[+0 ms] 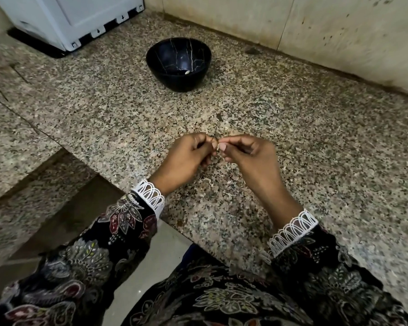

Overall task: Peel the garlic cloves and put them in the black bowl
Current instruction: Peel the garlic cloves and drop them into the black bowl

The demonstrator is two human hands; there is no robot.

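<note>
The speckled granite counter (292, 142) ran up to a stained beige wall (339, 38), and I had a white appliance (64, 17) standing in the far left corner. From my feed, both hands met above the counter's near middle. The left hand (186, 156) came in from the lower left with its back toward the camera, fingers curled in and the tips bunched at the meeting point. The right hand (247, 156) reached in from the lower right, wrist angled inward, thumb and forefinger pinched together, the other fingers folded under. Between the 2 sets of fingertips I could make out a small pale sliver, the garlic clove (219, 147), pinched from both sides; most of it was hidden by the fingers, so I could not tell how much skin was left on it. Both wrists wore dark floral sleeves (127, 220) with white lace cuffs. The black bowl (178, 64) sat well beyond the hands, toward the wall, with 1 pale peeled piece (187, 72) lying at its bottom. A few thin bits of papery skin (207, 181) lay on the counter below the hands
</note>
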